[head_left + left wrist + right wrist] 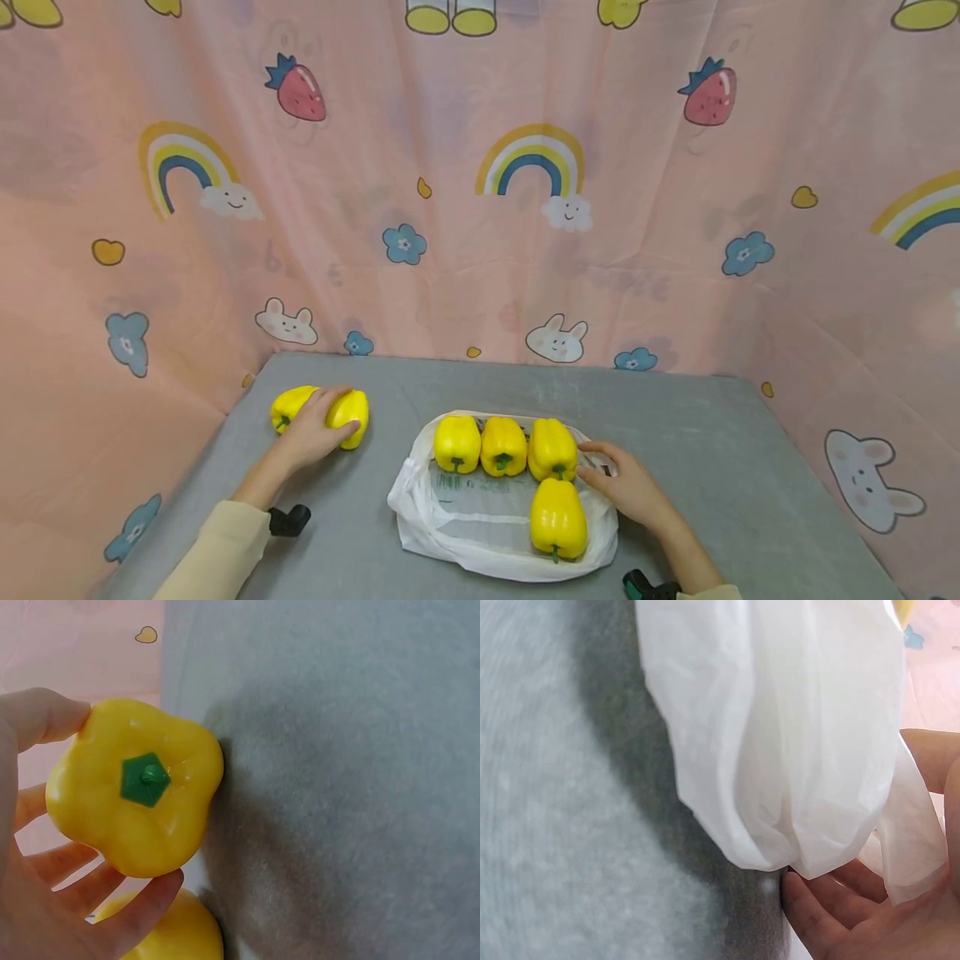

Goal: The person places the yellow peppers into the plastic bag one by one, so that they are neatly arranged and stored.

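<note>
My left hand (309,429) grips a yellow bell pepper (349,418) at the table's far left. Its green stem faces the left wrist view, with thumb and fingers around the pepper's sides (187,750). Another yellow pepper (288,407) lies just left of it, partly behind the hand. A white plastic bag (420,525) lies spread in the middle, its rim rolled outward. Three yellow peppers (504,447) form a row at its back, and one pepper (558,518) sits in front at the right. My right hand (626,483) holds the bag's right rim; a fold (911,832) lies between thumb and fingers.
A grey cloth-like surface (750,500) covers the table. Pink patterned curtains (450,292) hang along its back and sides. Each wrist wears a small black device (290,521).
</note>
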`<state>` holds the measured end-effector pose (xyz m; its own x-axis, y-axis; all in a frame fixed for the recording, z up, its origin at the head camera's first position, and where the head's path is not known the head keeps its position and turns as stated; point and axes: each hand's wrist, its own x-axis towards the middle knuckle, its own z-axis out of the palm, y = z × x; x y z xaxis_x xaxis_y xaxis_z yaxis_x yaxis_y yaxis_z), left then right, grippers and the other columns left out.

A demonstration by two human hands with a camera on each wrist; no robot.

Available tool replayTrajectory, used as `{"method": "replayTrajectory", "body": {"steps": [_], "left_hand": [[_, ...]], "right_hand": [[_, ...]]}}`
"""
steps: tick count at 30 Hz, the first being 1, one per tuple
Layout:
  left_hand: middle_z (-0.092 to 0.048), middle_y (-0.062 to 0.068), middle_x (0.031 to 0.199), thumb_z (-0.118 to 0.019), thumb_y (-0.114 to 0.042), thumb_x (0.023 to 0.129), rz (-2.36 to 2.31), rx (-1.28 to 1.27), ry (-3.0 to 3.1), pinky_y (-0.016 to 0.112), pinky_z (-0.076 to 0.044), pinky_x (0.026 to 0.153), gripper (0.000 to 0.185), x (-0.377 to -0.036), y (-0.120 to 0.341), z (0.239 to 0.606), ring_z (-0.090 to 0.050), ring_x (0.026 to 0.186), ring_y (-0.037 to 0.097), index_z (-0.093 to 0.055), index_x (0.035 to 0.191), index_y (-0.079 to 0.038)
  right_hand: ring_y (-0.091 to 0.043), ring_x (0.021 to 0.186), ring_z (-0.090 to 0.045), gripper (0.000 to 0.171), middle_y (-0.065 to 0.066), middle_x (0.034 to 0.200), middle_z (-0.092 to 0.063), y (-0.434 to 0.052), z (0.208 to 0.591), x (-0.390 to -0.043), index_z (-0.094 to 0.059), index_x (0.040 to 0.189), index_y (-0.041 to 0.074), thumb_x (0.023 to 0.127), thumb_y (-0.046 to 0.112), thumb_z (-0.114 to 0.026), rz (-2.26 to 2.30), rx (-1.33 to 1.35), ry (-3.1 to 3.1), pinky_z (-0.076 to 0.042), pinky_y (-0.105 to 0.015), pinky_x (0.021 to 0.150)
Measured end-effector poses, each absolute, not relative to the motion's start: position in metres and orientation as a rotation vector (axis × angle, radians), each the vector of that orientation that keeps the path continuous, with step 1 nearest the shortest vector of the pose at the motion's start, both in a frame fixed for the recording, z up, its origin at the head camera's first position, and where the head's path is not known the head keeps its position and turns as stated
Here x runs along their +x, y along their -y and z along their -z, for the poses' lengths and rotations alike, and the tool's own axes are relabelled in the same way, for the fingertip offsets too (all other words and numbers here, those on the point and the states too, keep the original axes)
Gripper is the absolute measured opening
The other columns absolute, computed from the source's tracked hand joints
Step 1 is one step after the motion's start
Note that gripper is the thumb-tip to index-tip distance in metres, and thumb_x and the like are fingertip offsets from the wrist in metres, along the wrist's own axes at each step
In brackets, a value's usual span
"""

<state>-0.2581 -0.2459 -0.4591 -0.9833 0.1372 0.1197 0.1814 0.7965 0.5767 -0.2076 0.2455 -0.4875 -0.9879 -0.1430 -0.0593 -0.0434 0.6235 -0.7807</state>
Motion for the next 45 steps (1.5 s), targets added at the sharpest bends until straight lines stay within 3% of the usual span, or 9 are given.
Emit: {"method": "replayTrajectory", "body": {"steps": [25, 45], "left_hand": [[-0.051, 0.022, 0.143, -0.073, -0.029, 0.094, 1.050, -0.329, 2.806, 0.061, -0.042, 0.105, 0.062, -0.255, 0.224, 0.450, -0.050, 0.128, 0.040, -0.050, 0.146, -0.004], [-0.053, 0.014, 0.142, -0.075, -0.036, 0.091, 1.029, -0.398, 2.796, 0.057, -0.047, 0.103, 0.064, -0.249, 0.199, 0.442, -0.053, 0.126, 0.034, -0.052, 0.146, -0.011]], "right_hand": [[-0.046, 0.140, -0.041, 0.056, -0.020, 0.146, -0.053, -0.247, 0.487, -0.208, -0.059, 0.139, 0.005, 0.097, 0.042, -0.068, 1.305, -0.185, -2.732, -0.036, -0.068, 0.107], [-0.046, 0.139, -0.041, 0.057, -0.020, 0.146, -0.053, -0.247, 0.489, -0.208, -0.059, 0.139, 0.005, 0.097, 0.042, -0.068, 1.313, -0.197, -2.731, -0.038, -0.066, 0.107]]}}
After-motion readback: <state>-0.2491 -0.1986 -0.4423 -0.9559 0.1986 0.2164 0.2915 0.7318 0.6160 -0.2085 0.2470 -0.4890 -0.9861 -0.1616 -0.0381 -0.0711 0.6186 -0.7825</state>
